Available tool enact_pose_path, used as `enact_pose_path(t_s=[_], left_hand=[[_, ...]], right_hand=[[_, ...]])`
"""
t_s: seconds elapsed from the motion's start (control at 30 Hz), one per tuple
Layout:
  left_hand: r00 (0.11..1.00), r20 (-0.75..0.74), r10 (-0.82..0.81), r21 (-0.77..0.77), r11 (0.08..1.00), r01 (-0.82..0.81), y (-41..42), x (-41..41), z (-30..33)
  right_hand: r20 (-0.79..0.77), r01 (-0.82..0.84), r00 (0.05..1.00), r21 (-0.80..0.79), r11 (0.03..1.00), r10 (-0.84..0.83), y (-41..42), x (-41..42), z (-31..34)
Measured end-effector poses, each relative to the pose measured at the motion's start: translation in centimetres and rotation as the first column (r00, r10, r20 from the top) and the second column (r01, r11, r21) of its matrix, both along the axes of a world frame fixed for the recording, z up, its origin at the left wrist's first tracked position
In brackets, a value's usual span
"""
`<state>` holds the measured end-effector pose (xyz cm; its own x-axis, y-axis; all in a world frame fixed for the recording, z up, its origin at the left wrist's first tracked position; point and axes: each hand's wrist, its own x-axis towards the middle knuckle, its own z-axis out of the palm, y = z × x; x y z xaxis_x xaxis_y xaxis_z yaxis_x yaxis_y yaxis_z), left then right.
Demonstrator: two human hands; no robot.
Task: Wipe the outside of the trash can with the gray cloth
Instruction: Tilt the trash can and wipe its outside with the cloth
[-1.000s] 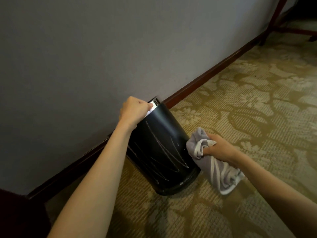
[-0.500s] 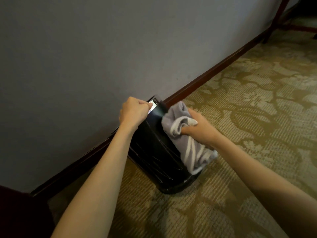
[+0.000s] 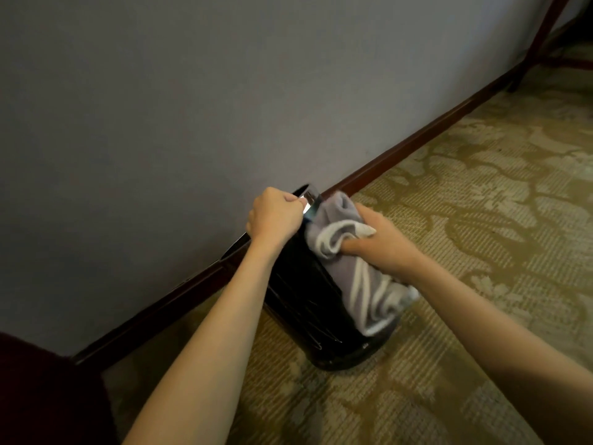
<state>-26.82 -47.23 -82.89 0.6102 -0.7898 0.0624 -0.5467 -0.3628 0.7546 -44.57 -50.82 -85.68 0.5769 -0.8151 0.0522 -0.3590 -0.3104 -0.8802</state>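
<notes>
Black trash can (image 3: 301, 313), white-striped gray cloth (image 3: 365, 284)

The can (image 3: 308, 309) is glossy black, streaked with pale scratches, with a shiny metal rim (image 3: 309, 200). The cloth (image 3: 362, 284) is soft gray terry with white stripes. The carpet (image 3: 481, 220) is rough woven; the baseboard (image 3: 417, 139) polished wood; the wall (image 3: 192, 91) matt.

No legible text, label, brand, number or sign anywhere in the head view. Trash can (image 3: 308, 303): black, scuffed, unmarked on the visible side. Gray cloth (image 3: 362, 284): pale stripes only (no lettering). Wall (image 3: 192, 91) and carpet (image 3: 481, 220): floral pattern, no writing.
</notes>
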Motion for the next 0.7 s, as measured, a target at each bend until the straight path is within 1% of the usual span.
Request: enact_pose_path(t_s=[0.07, 0.2, 0.3, 0.4, 0.43, 0.53, 0.6, 0.7], left_hand=[[1.0, 0.006, -0.016, -0.004, 1.0, 0.016, -0.1, -0.3, 0.0], [0.996, -0.086, -0.023, 0.0, 1.0, 0.023, 0.1, 1.3, -0.3], [0.982, -0.19, -0.01, -0.003, 1.0, 0.01, 0.5, 2.9, -0.5], [0.963, -0.266, 0.041, -0.02, 0.999, -0.048, 0.8, 4.7, -0.9], [0.957, -0.286, 0.054, -0.022, 0.998, -0.063, 1.0, 5.2, -1.1], [0.937, -0.344, 0.06, -0.032, 0.997, -0.076, 1.5, 5.9, -1.3], [0.942, -0.332, 0.052, -0.03, 0.997, -0.066, 1.5, 6.0, -1.4], [0.966, -0.24, 0.099, -0.057, 0.992, -0.116, 1.6, 5.1, -1.6]], right_hand=[[0.063, 0.024, 0.998, 0.011, 1.0, -0.024, -0.1, 1.3, 1.1], [0.029, -0.016, 0.999, 0.01, 1.0, 0.016, 0.3, 1.0, 0.5], [-0.117, -0.062, 0.991, -0.045, 0.997, 0.057, 0.8, -0.5, -1.0], [-0.294, -0.094, 0.952, -0.027, 0.995, 0.082, 1.2, -2.9, -2.9], [-0.321, -0.086, 0.943, 0.003, 0.996, 0.082, 1.3, -3.7, -3.3], [-0.313, -0.085, 0.943, 0.099, 0.991, 0.112, 1.3, -5.0, -3.8], [-0.354, -0.095, 0.927, 0.096, 0.991, 0.123, 1.1, -5.0, -3.8], [-0.448, -0.074, 0.892, 0.003, 0.997, 0.068, 0.9, -4.5, -3.6]])
